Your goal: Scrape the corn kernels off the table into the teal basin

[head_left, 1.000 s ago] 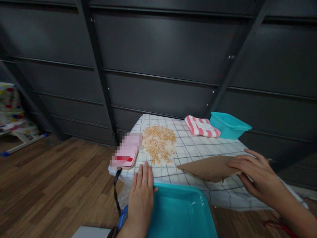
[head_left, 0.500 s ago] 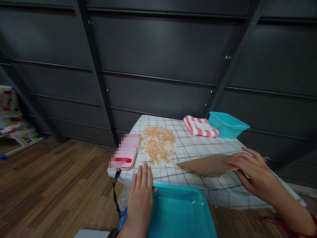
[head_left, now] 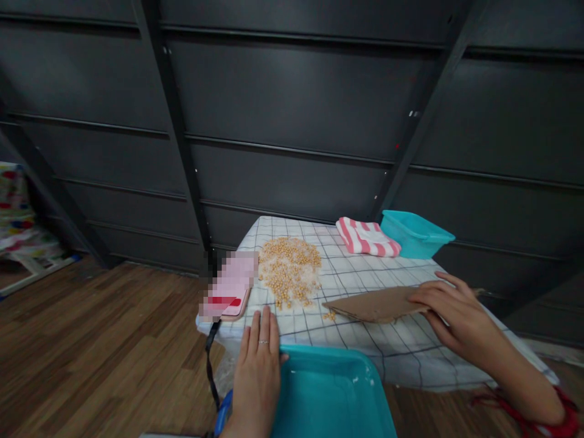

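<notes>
**Cardboard tip at the edge of the bean pile, tub waiting below the table edge**

Our right hand (head_left: 456, 313) grips the right end of a brown cardboard sheet (head_left: 374, 304), fingers spread across its top and at least one curled beneath its near edge. The sheet lies low over the checked tablecloth (head_left: 365, 277), and its pointed left tip sits just beside a few stray beans (head_left: 329, 316). Between that tip and the main pile of yellow beans (head_left: 289, 271) we see only a narrow strip of bare cloth.

Our left hand (head_left: 258, 365) lies flat at the near table edge, fingers straight and together. Its thumb touches the left rim of a large teal tub (head_left: 333, 395), whose far rim tucks right under the edge of the cloth.

Left of the pile, a pink phone (head_left: 230, 286) overhangs the table's left edge, and a black strap (head_left: 210, 359) dangles below it. Open cloth runs between pile and sheet to the far side, where a red-striped towel (head_left: 367, 238) touches a small teal tub (head_left: 417, 234) at the back corner. Wooden floor (head_left: 100, 340) lies open to the left.
</notes>
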Tool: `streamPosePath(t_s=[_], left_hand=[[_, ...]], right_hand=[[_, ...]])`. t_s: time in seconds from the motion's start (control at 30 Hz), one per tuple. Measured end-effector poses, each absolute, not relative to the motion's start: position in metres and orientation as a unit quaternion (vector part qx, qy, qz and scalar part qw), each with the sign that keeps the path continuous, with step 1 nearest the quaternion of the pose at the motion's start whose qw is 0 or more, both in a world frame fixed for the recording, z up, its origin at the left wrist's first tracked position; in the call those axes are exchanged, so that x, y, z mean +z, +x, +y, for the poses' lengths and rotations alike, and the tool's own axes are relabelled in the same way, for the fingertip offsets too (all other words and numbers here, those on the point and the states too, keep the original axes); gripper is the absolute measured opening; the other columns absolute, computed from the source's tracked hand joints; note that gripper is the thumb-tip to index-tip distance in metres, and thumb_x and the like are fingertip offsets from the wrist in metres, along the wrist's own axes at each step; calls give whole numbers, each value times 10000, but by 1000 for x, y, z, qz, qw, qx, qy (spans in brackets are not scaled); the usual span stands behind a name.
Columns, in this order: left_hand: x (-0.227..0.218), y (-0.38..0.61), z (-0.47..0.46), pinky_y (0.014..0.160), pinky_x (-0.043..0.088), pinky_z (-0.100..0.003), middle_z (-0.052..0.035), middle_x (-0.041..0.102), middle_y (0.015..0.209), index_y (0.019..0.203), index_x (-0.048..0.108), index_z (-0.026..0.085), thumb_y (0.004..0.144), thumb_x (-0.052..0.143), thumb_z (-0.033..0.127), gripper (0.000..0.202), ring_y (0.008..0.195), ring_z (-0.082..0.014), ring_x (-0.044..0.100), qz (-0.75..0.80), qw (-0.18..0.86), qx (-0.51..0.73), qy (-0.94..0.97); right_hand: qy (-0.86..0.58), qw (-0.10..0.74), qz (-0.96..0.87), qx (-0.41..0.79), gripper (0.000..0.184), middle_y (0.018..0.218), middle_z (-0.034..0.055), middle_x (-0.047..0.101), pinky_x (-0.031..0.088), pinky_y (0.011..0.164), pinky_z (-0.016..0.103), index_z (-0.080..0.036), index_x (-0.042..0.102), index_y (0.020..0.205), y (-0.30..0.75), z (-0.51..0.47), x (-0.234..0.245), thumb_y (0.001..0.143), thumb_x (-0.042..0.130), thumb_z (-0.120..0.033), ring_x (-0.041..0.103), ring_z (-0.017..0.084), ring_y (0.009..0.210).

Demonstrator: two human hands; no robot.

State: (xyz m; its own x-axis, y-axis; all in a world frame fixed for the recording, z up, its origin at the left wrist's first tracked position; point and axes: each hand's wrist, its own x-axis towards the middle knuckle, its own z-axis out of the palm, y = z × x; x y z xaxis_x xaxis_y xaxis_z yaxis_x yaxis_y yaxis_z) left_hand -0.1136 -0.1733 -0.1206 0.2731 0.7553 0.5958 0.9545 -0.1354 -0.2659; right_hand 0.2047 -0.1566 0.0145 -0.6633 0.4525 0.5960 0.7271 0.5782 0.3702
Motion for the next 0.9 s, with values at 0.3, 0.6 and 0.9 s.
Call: streamPosePath(t_s=[0.3,0.6,0.9], left_hand=[[-125,-114,-172,959,436,-428,-156,538,1325,1271,489,56,851,334,217,475,1232,-292,471,-584,295,-175,-736],[-129,-112,-173,1011,384,-444,-149,453,1395,1425,151,92,853,326,187,606,1293,-275,397,-603,244,-191,-735],[-122,-112,-174,965,433,-430,-150,516,1343,1277,483,63,823,378,183,481,1238,-294,466,-596,286,-158,-733]], right_hand=[[-352,239,-857,-290,203,778,-5,652,421,867,419,-240,532,918,205,-158,15,810,422,-109,616,169,744],[-360,229,-859,-284,217,783,0,654,424,868,436,-242,523,926,206,-159,17,807,414,-97,619,179,754],[-348,221,-862,-296,207,774,7,653,427,854,417,-224,515,931,204,-161,20,811,418,-86,615,176,749]])
